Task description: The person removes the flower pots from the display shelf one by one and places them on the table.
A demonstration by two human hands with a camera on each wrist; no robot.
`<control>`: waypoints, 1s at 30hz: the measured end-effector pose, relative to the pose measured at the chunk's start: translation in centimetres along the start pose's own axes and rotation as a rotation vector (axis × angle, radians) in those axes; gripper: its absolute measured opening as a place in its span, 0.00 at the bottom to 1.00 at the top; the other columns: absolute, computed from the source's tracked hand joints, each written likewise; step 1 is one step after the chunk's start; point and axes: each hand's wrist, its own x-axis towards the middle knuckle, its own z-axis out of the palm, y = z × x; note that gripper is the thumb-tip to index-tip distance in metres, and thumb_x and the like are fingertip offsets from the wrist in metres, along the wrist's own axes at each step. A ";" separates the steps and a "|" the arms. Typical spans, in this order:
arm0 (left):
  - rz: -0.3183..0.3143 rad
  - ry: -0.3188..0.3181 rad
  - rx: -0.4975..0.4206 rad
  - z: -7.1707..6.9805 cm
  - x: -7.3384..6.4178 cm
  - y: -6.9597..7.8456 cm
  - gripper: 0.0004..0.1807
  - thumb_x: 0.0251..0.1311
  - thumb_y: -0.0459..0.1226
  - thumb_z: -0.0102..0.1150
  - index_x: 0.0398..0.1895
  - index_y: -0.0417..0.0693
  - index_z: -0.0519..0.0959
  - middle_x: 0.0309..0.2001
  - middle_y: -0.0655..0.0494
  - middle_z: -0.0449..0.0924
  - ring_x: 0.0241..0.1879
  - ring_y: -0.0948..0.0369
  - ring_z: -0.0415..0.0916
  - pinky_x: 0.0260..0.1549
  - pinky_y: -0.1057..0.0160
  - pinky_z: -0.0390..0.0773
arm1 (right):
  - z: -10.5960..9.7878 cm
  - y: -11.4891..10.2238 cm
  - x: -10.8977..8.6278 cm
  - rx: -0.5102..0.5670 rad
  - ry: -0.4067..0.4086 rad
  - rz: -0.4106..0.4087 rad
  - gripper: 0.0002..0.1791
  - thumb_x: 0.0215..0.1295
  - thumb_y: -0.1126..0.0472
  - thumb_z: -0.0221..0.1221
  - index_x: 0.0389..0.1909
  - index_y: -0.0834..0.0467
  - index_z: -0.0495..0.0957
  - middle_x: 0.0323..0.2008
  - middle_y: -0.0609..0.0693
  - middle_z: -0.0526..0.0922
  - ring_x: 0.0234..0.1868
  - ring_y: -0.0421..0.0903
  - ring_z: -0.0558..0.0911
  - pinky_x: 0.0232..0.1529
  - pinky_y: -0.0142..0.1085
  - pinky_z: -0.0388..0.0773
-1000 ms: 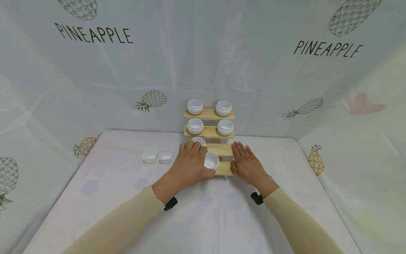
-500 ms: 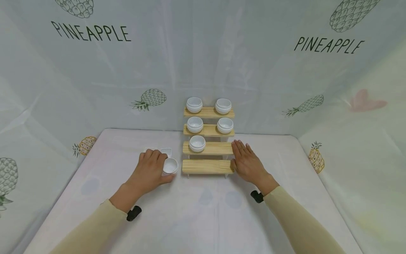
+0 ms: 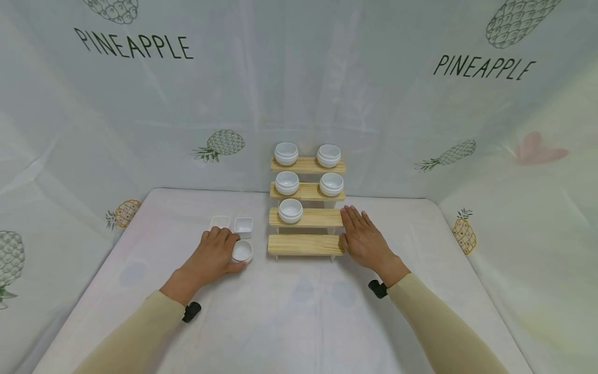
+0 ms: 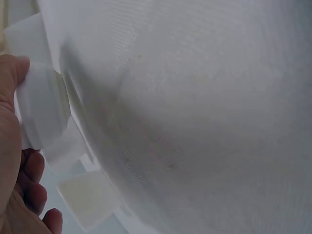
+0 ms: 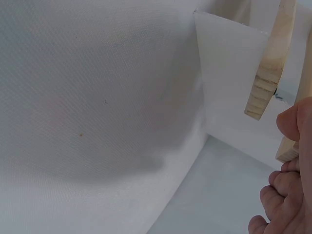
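Beside the lower left of the stepped wooden stand, my left hand [image 3: 210, 261] holds a small white round bowl [image 3: 242, 251] between thumb and fingers, close over the table. The left wrist view shows this bowl [image 4: 45, 107] tilted across the picture, with the thumb at one side and fingertips at the other. My right hand [image 3: 366, 243] lies with fingers extended along the right ends of the lower two planks. From the right wrist, the thumb is next to a plank end [image 5: 288, 150]. The lowest plank [image 3: 303, 245] is bare; the one above carries one bowl [image 3: 290, 211] at its left.
Two bowls stand on each of the upper planks [image 3: 308, 165]. Left of the stand are two small white square dishes, one [image 3: 243, 227] just behind the held bowl and another [image 3: 220, 222] partly hidden by my left hand. A patterned curtain [image 3: 299, 93] rises behind the table.
My left hand has lifted the bowl off the lowest plank and carried it left and down beside the square dishes. The right hand has stayed at the stand's right end.
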 end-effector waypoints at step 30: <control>-0.020 -0.006 -0.009 0.1 0.5 -0.5 0.37 0.59 0.58 0.75 0.58 0.37 0.80 0.47 0.44 0.77 0.46 0.48 0.67 0.45 0.49 0.67 | -0.4 -0.4 0.1 0.011 -0.017 0.015 0.35 0.79 0.59 0.51 0.78 0.75 0.56 0.78 0.71 0.62 0.80 0.65 0.63 0.78 0.59 0.58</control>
